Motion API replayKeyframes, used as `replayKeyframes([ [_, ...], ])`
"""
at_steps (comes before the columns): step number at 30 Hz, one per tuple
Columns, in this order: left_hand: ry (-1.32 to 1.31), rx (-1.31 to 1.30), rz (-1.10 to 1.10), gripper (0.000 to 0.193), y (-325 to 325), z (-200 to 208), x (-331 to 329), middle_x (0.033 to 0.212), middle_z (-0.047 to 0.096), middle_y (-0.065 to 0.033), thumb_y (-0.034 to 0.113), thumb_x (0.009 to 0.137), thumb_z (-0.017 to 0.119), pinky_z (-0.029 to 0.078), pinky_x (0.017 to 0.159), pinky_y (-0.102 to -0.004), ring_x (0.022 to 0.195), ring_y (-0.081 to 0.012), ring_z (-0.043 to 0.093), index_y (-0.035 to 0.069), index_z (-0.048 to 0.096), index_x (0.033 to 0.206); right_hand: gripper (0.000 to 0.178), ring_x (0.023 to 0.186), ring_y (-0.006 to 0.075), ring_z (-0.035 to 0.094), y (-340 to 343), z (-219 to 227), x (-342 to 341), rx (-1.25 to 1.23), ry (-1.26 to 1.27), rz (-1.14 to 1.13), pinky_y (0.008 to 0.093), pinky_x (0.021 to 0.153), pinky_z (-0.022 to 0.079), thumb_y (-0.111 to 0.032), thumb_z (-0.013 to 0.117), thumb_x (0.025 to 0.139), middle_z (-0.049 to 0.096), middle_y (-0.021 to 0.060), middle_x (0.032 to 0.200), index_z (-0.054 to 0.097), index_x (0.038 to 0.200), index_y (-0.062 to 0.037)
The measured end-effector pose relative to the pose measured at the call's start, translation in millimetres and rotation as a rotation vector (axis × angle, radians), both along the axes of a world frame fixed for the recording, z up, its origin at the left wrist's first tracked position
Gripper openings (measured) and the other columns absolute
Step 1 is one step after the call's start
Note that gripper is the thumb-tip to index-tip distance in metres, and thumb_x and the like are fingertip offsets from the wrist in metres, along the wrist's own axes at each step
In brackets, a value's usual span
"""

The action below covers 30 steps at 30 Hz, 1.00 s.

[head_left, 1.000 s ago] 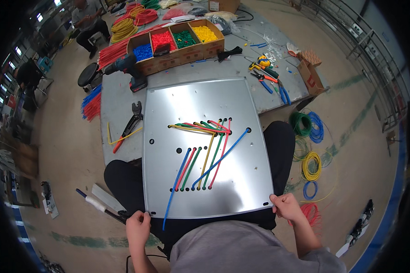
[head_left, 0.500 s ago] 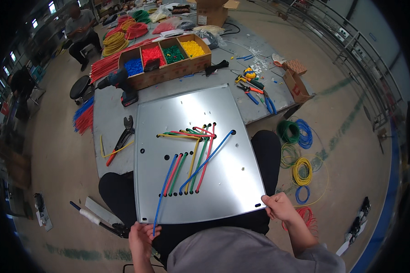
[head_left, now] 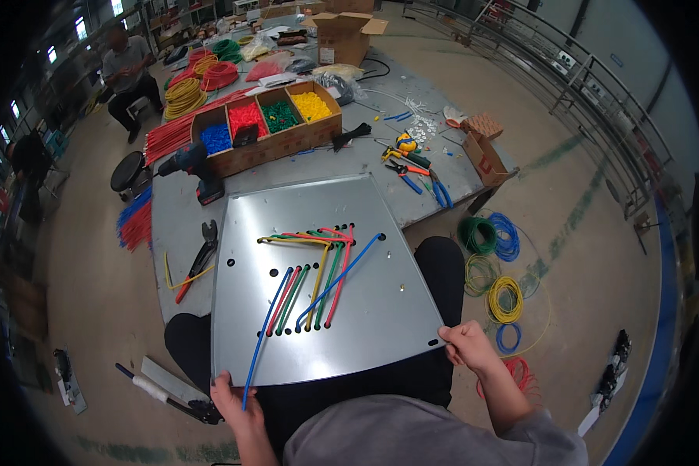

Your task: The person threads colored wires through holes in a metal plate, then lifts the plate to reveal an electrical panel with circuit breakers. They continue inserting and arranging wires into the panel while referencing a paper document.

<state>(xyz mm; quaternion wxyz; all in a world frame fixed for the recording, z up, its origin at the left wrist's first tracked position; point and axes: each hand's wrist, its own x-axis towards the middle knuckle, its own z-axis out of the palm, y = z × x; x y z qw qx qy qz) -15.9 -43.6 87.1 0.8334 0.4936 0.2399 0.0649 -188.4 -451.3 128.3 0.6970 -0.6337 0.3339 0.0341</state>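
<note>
So the metal panel (head_left: 349, 353) lies across the lap, stretched between the two hands, and the change is down at its near left corner: the tail of one blue wire (head_left: 254, 380) now crosses right over the left hand (head_left: 234, 400). To me that means the wire is in easy reach of those fingers while the panel stays steady. The other wires run hole to hole, ahead of and between the hands.

Left hand: thumb up by the corner, fingers loosely spread under the blue tail. Can't tell if they actually grip the wire or the panel edge. Right hand (head_left: 467, 346): closed in a pinch on the near right corner, thumb on top, same as a second ago.

Versus the oldest frame, where the left hand pinches the corner and the blue tail hangs clear to its right. The view's also swung, so everything sits further left and mostly lower.

Further out, the red-handled cutters (head_left: 204, 252) sit ahead of the left fingers on the table (head_left: 349, 161), red wire loops (head_left: 526, 380) just beyond the right hand, and the tray of coloured caps (head_left: 303, 138) well past both.
</note>
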Motion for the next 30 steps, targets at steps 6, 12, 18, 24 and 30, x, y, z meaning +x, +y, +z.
replayKeyframes([
  [6, -0.054, 0.013, -0.059, 0.014, 0, 46, 11, 0.08, 0.066, -0.01, 0.013, 0.097, 0.06, 0.062, 0.049, -0.0339, 0.056, -0.0174, 0.067, 0.0, 0.058, 0.1, 0.049, 0.053, 0.0194, 0.056, -10, -13, -1, 0.291, -0.24, -0.049, 0.0322, 0.058, 0.046, -0.037, 0.053, 0.109, 0.06, 0.0092, 0.058, 0.068, 0.079, -0.0004],
  [12, -0.133, 0.035, -0.227, 0.011, -15, 80, 21, 0.084, 0.064, -0.0083, 0.012, 0.094, 0.063, 0.065, 0.053, -0.036, 0.06, -0.0174, 0.064, 0.003, 0.057, 0.099, 0.022, 0.08, 0.027, 0.062, 7, -52, 8, 0.582, -0.67, -0.165, 0.0386, 0.074, 0.05, -0.017, 0.054, 0.098, 0.067, 0.0153, 0.086, 0.067, 0.105, -0.0009],
  [18, -0.196, 0.096, -0.226, 0.023, -30, 110, 21, 0.084, 0.07, -0.0164, 0.011, 0.094, 0.057, 0.067, 0.055, -0.0344, 0.06, -0.0204, 0.071, -0.008, 0.058, 0.106, 0.025, 0.094, 0.018, 0.063, 14, -79, 32, 0.055, -0.851, -0.204, 0.0364, 0.087, 0.055, -0.018, 0.072, 0.098, 0.062, 0.0058, 0.11, 0.06, 0.116, -0.0047],
  [24, -0.235, 0.151, -0.324, 0.019, -43, 129, 32, 0.087, 0.072, -0.0187, 0.013, 0.096, 0.06, 0.066, 0.057, -0.0351, 0.067, -0.0254, 0.074, -0.004, 0.058, 0.103, 0.071, 0.117, 0.0211, 0.061, -23, -95, 80, -0.471, -1.082, -0.439, 0.0355, 0.095, 0.054, -0.057, 0.085, 0.087, 0.058, 0.0107, 0.124, 0.054, 0.125, -0.0062],
  [30, -0.373, 0.21, -0.371, 0.036, -53, 143, 46, 0.099, 0.073, -0.0155, 0.03, 0.106, 0.062, 0.067, 0.065, -0.0381, 0.079, -0.0222, 0.075, -0.005, 0.062, 0.113, 0.07, 0.104, 0.0311, 0.072, -46, -63, 136, -0.594, -1.332, -0.367, 0.0526, 0.102, 0.054, -0.072, 0.069, 0.091, 0.073, 0.0139, 0.1, 0.067, 0.098, -0.0025],
])
